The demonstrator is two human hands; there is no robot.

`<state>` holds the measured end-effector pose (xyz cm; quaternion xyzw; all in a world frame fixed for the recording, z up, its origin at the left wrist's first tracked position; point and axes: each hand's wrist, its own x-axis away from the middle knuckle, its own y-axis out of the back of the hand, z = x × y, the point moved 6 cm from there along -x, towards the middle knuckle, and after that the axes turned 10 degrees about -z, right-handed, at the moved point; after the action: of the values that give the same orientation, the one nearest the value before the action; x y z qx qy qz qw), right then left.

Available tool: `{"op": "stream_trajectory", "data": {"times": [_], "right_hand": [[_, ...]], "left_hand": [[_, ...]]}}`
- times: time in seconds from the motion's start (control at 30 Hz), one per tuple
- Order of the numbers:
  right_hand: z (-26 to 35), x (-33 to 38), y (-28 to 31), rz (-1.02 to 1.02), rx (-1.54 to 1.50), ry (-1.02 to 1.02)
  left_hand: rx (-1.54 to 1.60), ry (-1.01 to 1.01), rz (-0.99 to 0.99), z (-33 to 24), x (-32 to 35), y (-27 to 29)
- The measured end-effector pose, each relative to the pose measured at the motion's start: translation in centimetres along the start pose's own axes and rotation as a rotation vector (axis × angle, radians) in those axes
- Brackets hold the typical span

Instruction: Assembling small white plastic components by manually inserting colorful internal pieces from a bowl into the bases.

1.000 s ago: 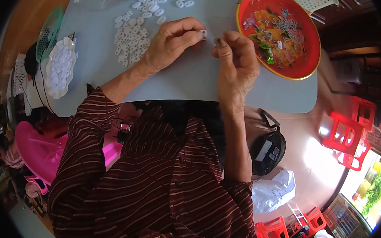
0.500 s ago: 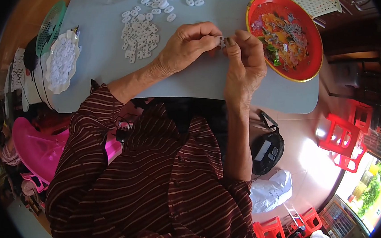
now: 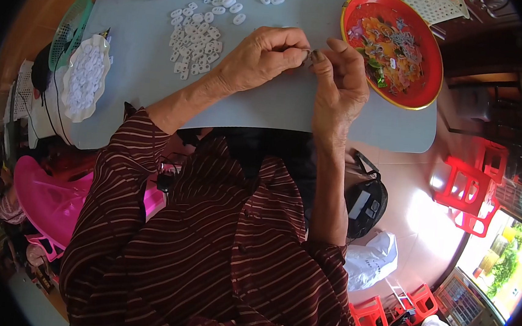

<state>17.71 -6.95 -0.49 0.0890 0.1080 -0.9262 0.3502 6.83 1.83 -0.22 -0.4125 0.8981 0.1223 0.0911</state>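
Above the grey table [image 3: 266, 102] my two hands meet at the fingertips. My left hand [image 3: 263, 59] is closed, its thumb and index finger pinching a tiny piece mostly hidden by the fingers. Against it, my right hand [image 3: 342, 86] presses thumb and index finger together; what they grip is too small to make out. Squarish white plastic pieces with holes [image 3: 197, 44] lie spread left of my hands, with oval white pieces [image 3: 236, 8] farther back. To the right, a round red tray [image 3: 424, 93] with a gold rim holds small grey metal parts [image 3: 405, 42] and one white piece [image 3: 393, 63].
A scalloped white dish [image 3: 72, 111] of small white pieces stands at the table's left edge, beside a green mesh fan [image 3: 69, 31]. Behind the tray is a perforated cream basket [image 3: 424, 4]. A black backpack [image 3: 365, 208] and red stools [image 3: 464, 185] are on the floor.
My hands have shifted very slightly, and the small white piece that showed between the fingertips is now mostly covered. The whole view has moved a little; the pieces on the table look unchanged.
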Motion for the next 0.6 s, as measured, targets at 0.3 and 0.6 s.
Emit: {"op": "stream_trajectory", "data": {"times": [0.3, 0.6], "right_hand": [[-0.1, 0.1, -1.3, 0.034, -0.044, -0.016], [0.4, 0.3, -1.6, 0.020, 0.133, -0.023]], "left_hand": [[-0.029, 0.038, 0.097, -0.4, -0.2, 1.4], [-0.077, -0.011, 0.079, -1.6, 0.7, 1.2]]}}
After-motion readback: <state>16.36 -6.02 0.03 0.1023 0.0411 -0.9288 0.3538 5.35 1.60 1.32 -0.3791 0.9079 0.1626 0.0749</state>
